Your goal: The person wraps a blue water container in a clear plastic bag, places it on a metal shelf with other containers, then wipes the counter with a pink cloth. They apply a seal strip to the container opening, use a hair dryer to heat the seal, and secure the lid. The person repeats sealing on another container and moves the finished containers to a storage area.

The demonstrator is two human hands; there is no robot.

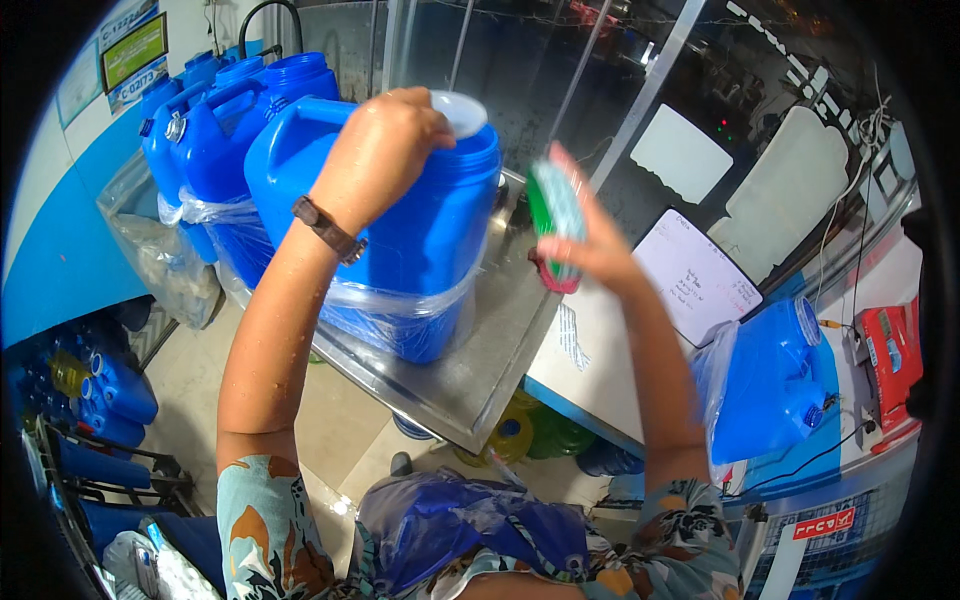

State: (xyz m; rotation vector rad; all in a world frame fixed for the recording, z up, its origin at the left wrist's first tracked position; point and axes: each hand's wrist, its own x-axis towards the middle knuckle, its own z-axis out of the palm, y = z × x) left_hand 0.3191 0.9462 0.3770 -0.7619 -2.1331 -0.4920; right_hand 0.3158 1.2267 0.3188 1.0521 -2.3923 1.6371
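A large blue plastic water jug [400,240] stands upright on a metal counter, its lower half in clear plastic wrap. Over its wide mouth, my left hand [390,140] is closed on the edge of a white round disc [462,115], which tilts partly across the opening. My fingertips are partly hidden behind my hand. To the right of the jug, my right hand [595,235] grips a flat green and pale item [555,205], smeared by motion; its kind cannot be told. Below that item a small dark red thing [555,272] lies at the counter's edge.
More blue jugs [215,150] stand at the back left. The steel counter [480,370] has a raised rim and adjoins a white tabletop [600,350]. A whiteboard [690,275], another blue jug [765,370] and a red box [890,360] are at right. Blue containers [115,400] sit low at left.
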